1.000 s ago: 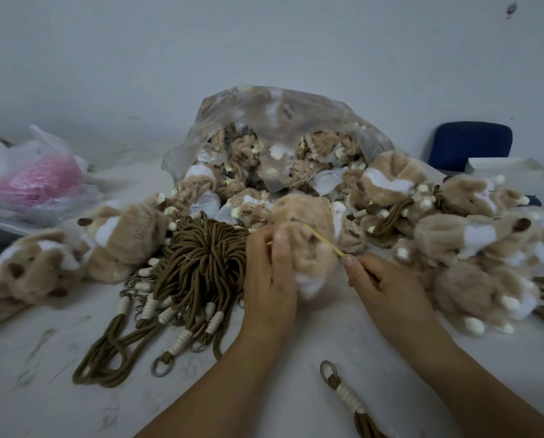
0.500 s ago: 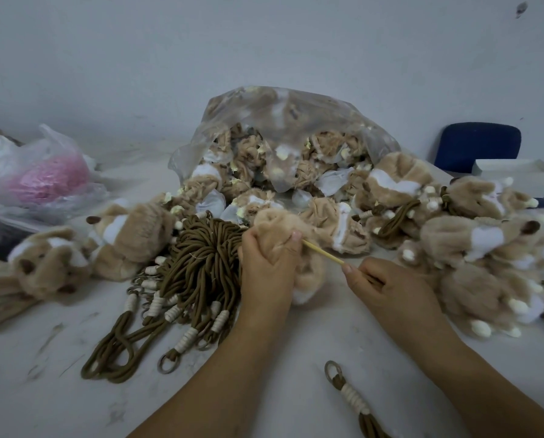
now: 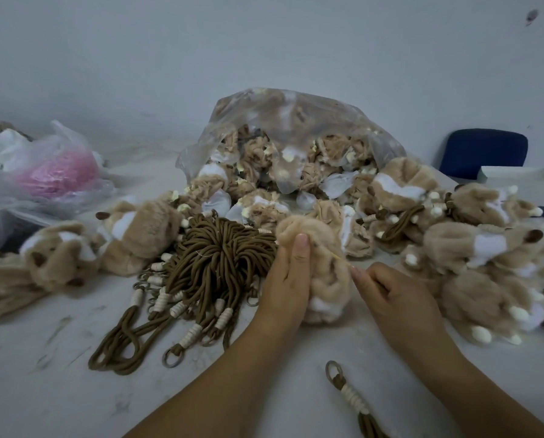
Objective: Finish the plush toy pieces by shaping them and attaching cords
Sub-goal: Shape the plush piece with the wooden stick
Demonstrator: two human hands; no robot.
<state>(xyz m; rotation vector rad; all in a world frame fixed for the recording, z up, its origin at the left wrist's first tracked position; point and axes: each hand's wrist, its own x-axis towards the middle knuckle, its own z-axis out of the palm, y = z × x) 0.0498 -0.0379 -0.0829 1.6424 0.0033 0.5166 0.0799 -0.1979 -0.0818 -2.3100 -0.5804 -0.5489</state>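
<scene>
My left hand (image 3: 288, 279) grips a tan and white plush piece (image 3: 322, 267) standing on the white table, thumb up on its top. My right hand (image 3: 393, 292) pinches a thin yellow stick (image 3: 341, 259) whose tip is pushed into the plush's right side; only a short length shows. A bundle of brown cords (image 3: 213, 267) with white wrapped ends and metal rings lies just left of my left hand. One loose cord (image 3: 349, 396) with a ring lies near the front edge, between my forearms.
A clear bag (image 3: 296, 121) of unshaped plush pieces sits behind. Shaped plush toys are piled at the right (image 3: 485, 248) and left (image 3: 131, 235). A plastic bag with pink material (image 3: 59, 172) is at far left. A blue chair back (image 3: 482, 153) stands at the far right.
The stick has gone deeper into the plush, my right hand moving closer to it. My left hand turned the piece and set it lower, upright on the table.
</scene>
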